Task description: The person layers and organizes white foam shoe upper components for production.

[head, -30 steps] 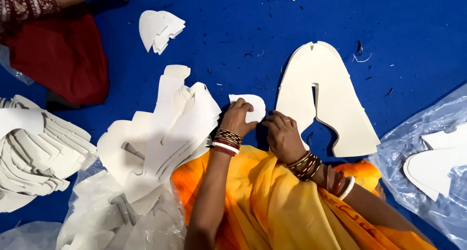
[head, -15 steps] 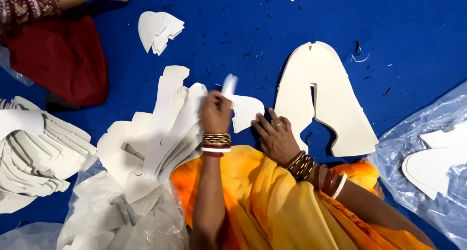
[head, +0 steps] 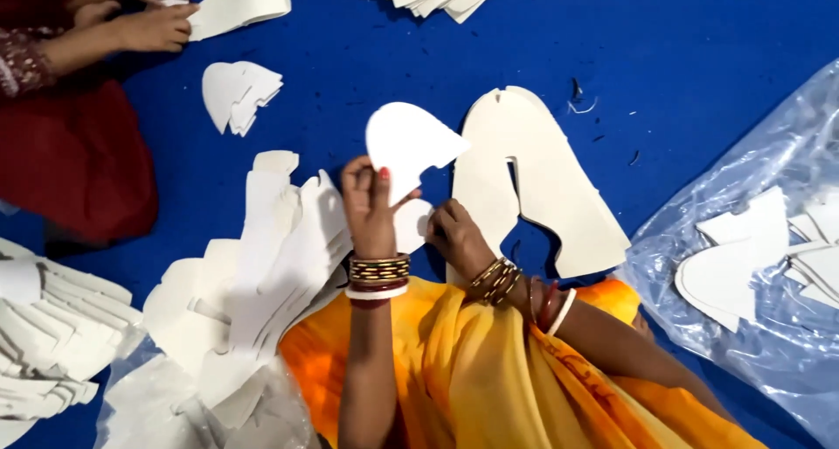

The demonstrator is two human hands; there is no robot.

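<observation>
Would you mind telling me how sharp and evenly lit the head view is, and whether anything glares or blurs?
Head view: light is even and soft, shadows faint; the left hand and its white cut-out piece are fairly sharp; the clear plastic sheet shows pale sheen; the white stacks at the left edge look soft and washed out.

You're in a floor-level craft workshop: a blue mat [head: 699, 47] strewn with scraps, stacks of white cut-out shapes [head: 52, 344] at lower left, more in clear plastic bags [head: 769, 265] at right.
</observation>
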